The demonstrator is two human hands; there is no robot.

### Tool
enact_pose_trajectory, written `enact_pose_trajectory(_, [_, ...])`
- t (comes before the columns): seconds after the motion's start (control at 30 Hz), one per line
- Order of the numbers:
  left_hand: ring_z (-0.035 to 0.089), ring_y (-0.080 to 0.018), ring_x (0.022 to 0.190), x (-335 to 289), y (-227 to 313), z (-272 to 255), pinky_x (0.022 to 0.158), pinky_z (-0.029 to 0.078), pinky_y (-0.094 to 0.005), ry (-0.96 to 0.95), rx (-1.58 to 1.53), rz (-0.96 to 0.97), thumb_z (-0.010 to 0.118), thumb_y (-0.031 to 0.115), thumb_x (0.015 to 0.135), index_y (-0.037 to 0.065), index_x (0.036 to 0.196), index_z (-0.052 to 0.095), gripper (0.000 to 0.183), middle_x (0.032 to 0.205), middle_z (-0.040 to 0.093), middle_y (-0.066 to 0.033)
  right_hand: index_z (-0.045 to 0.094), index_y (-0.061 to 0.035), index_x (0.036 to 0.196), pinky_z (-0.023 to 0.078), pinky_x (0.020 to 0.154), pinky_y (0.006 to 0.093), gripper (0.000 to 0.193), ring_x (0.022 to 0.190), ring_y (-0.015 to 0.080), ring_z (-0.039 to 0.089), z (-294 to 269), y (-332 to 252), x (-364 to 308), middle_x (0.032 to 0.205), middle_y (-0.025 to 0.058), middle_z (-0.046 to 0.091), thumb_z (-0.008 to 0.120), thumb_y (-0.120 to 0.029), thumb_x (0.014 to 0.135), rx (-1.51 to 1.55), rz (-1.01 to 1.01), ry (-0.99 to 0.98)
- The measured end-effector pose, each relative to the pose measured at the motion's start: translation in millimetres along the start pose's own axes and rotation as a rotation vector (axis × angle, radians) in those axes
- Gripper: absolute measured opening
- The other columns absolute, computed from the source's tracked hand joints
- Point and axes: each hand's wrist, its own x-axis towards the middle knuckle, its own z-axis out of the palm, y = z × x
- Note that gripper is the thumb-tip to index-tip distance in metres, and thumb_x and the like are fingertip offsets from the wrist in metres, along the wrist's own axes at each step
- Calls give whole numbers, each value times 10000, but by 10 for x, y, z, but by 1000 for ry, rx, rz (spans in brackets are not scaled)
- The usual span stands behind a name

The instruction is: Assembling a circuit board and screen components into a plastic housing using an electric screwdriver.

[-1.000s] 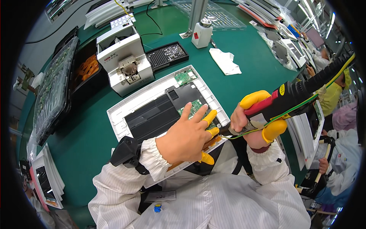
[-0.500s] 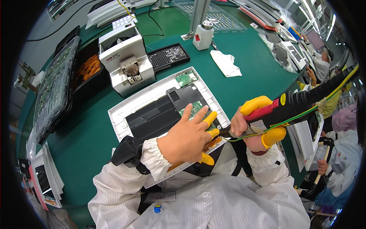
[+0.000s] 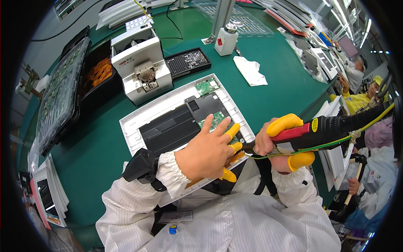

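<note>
A white-framed panel [image 3: 134, 122] with a black inner plate lies tilted at the bench's near edge. My left hand [image 3: 205, 153] lies over its right part, fingers spread, yellow finger cots on several of them. Beneath those fingers a green circuit board [image 3: 217, 119] shows in part. A smaller green board [image 3: 207, 86] sits at the panel's far corner. My right hand [image 3: 275, 143], also in yellow cots, is wrapped round a black and red electric screwdriver [image 3: 304, 133]. Its tip points left at the panel's right edge, close to my left fingers, which hide the exact contact.
Beyond the panel stands a white screw feeder [image 3: 140, 63], with a black tray of small metal parts [image 3: 189, 62] beside it. A white dispenser bottle [image 3: 226, 40] and a white cloth [image 3: 250, 71] lie farther right. Stacked circuit-board trays [image 3: 63, 96] rise at left. Other people work at right.
The screwdriver's rear end has dipped, so the tool lies flatter, and my right hand has turned slightly with it. My left hand stays on the panel. The whole view has shifted a little.
</note>
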Motion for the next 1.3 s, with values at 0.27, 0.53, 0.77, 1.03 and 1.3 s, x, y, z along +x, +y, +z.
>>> enact_pose_trajectory(0.27, [271,-375,1330,-25,-44,210,1061,147,-620,217,-66,15,695,277,652,78,968,686,374,1162,552,-174,538,-73,785,501,527,352,564,532,205,562,41,-57,-7,617,60,577,611,-631,739,-3,-136,-3])
enact_pose_trajectory(0.53, [289,-345,1323,-21,-74,269,1063,157,-597,198,-42,0,654,275,737,88,1137,621,443,1143,572,-139,592,-65,930,528,532,347,621,533,207,615,-249,-16,171,670,73,609,638,-647,718,27,-305,-398])
enact_pose_trajectory(0.77, [313,-339,1302,-41,-81,251,1060,172,-586,182,-1,14,643,321,763,80,1039,664,367,1129,580,-123,531,-21,1177,500,546,318,805,579,169,564,50,-38,126,731,62,544,584,-692,735,-22,-374,-186])
enact_pose_trajectory(1.03, [308,-332,1308,-43,-81,266,1066,170,-582,197,-18,18,662,316,745,81,1055,659,390,1140,579,-117,585,-15,1002,501,520,354,807,540,224,574,93,6,125,661,93,566,555,-759,690,112,-384,1])
enact_pose_trajectory(1.3, [295,-328,1316,-46,-85,273,1072,157,-581,211,-25,15,668,316,742,85,1073,652,405,1149,575,-113,593,-16,734,495,511,350,666,512,236,573,79,19,113,590,81,543,610,-681,699,130,-360,66])
